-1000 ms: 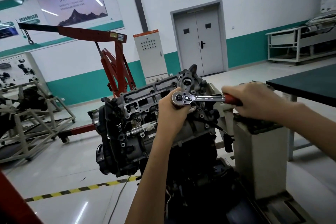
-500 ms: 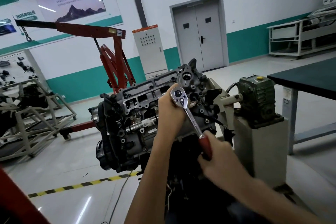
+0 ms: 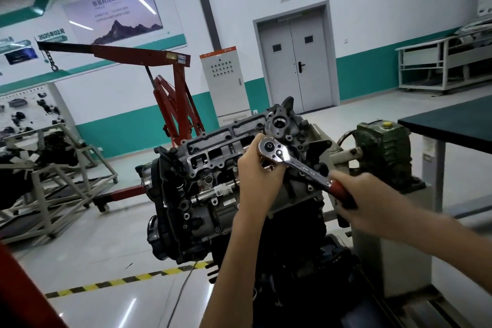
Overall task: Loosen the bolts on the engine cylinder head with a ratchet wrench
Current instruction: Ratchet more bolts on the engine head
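The engine cylinder head (image 3: 213, 157) sits tilted on a stand in the middle of the view, its dark bolt holes facing me. A chrome ratchet wrench (image 3: 298, 164) with a red handle stands on the head near its right end, handle pointing down to the right. My left hand (image 3: 259, 178) wraps around the shaft just below the ratchet's round head. My right hand (image 3: 364, 200) grips the red handle. The bolt under the socket is hidden by my left hand.
A red engine crane (image 3: 170, 98) stands behind the engine. A green gearbox (image 3: 383, 152) sits on a grey pedestal to the right, beside a dark-topped table (image 3: 452, 122). A metal frame (image 3: 53, 181) with another engine is at the left. Yellow-black floor tape (image 3: 119, 281) runs below.
My right hand swung the handle from level right down toward me, then back up and right to a diagonal. My left hand stayed at the ratchet head.
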